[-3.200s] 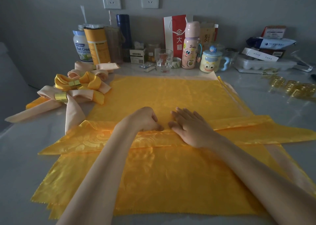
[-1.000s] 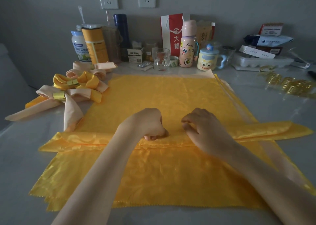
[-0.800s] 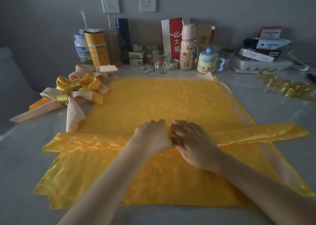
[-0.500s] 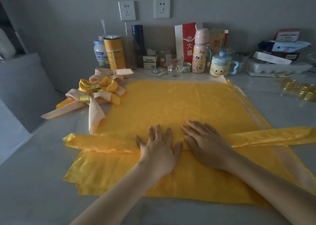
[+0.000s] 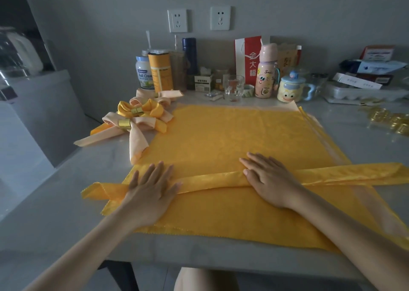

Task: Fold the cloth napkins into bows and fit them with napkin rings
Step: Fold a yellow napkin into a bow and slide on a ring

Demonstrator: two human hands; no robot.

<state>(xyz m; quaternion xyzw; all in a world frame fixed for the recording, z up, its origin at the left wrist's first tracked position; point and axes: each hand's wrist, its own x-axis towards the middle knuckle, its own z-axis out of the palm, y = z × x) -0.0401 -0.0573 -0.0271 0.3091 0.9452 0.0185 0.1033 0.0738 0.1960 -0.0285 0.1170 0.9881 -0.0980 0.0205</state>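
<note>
Dim, flat indoor light through a wide-angle lens.
The room is grey and underexposed, and only the yellow napkin (image 5: 232, 140) looks bright. Shadows are soft, without hard edges, and darkest on the wall behind the bottles (image 5: 190, 62). The tabletop (image 5: 354, 140) gives a weak reflection near the gold napkin rings (image 5: 396, 122). At the left border the kettle (image 5: 20, 53) is blurred and stretched, and fine print on the labels is not sharp.

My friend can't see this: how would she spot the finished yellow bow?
Find the big yellow cloth, then look off its far left corner. The yellow bow, cinched by a gold ring, sits among peach bows: the only yellow one.
</note>
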